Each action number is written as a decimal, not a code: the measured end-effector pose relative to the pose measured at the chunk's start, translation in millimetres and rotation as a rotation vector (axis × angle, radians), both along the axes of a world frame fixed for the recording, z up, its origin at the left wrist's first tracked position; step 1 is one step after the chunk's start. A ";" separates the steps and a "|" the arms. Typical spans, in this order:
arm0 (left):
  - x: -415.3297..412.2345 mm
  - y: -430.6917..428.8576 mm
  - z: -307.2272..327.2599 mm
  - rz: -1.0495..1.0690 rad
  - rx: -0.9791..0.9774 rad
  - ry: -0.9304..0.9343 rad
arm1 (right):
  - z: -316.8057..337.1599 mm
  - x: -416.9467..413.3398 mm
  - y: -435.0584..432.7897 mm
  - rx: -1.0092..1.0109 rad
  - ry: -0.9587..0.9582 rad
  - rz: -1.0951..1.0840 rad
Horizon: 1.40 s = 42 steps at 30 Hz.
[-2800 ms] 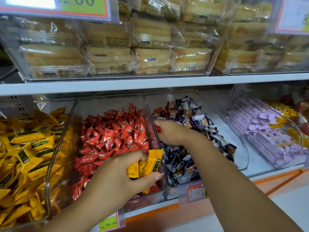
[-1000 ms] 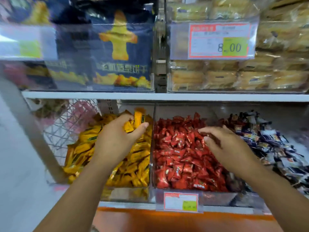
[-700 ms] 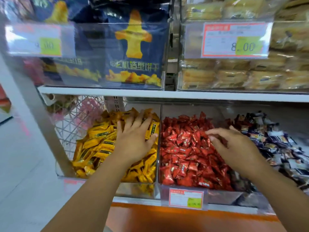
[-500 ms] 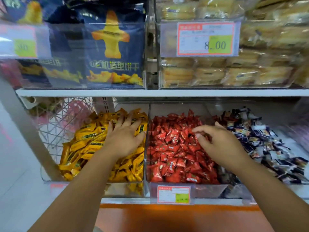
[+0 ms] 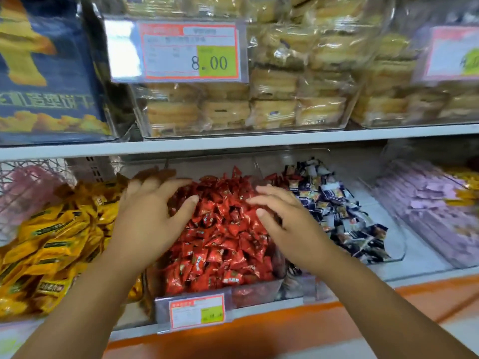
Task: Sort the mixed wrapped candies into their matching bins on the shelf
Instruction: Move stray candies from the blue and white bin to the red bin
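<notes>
Lower shelf, left: yellow candies (image 5: 51,244) heaped in a clear bin, partly blurred.
Left hand (image 5: 147,218) – palm down over the left side of the red candies (image 5: 223,244), fingers (image 5: 178,183) spread wide and straight, nothing held; fingertips reach toward the far end of the pile.
Red candies fill the centre bin (image 5: 259,291), a small price tag (image 5: 197,310) on its near wall.
Right hand (image 5: 290,224) – palm down over the right side of the same pile, fingers (image 5: 261,200) spread and only slightly bent, no candy seen in them.
Right of it: dark blue candies (image 5: 337,203) in their own bin, a few red pieces at the far end.
Far right: purple candies (image 5: 427,203).
Upper shelf: wrapped cakes (image 5: 272,112) behind an "8.00" tag (image 5: 189,51).
</notes>
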State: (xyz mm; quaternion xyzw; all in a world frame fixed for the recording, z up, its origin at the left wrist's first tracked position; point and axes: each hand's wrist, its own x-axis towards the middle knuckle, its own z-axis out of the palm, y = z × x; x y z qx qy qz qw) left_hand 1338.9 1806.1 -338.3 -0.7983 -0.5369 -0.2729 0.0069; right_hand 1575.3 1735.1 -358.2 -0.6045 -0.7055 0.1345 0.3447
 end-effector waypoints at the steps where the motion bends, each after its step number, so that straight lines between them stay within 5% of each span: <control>1: 11.4 -5.7 -0.9 -0.071 0.014 -0.046 | -0.7 10.2 -1.5 -0.005 -0.012 -0.026; 6: 77.8 -44.2 -13.4 -0.356 -0.162 -0.068 | 2.5 63.1 -6.4 -0.103 -0.053 -0.162; 13: 107.5 -43.9 -37.5 -0.364 -0.313 -0.048 | 2.0 84.2 29.5 -0.191 -0.024 -0.192; 22: 107.4 -43.6 -41.2 -0.426 -0.380 -0.149 | -22.7 65.1 96.7 -0.435 -0.524 0.023; 27: 108.0 -44.0 -39.2 -0.451 -0.426 -0.183 | -21.9 67.3 92.3 -0.396 -0.399 0.043; 33: 104.5 -43.8 -38.0 -0.481 -0.454 -0.179 | -2.9 82.2 71.3 -0.306 0.033 -0.008; 42: 96.0 -49.6 -37.1 -0.497 -0.465 -0.114 | 25.8 87.7 43.2 -0.188 0.000 -0.175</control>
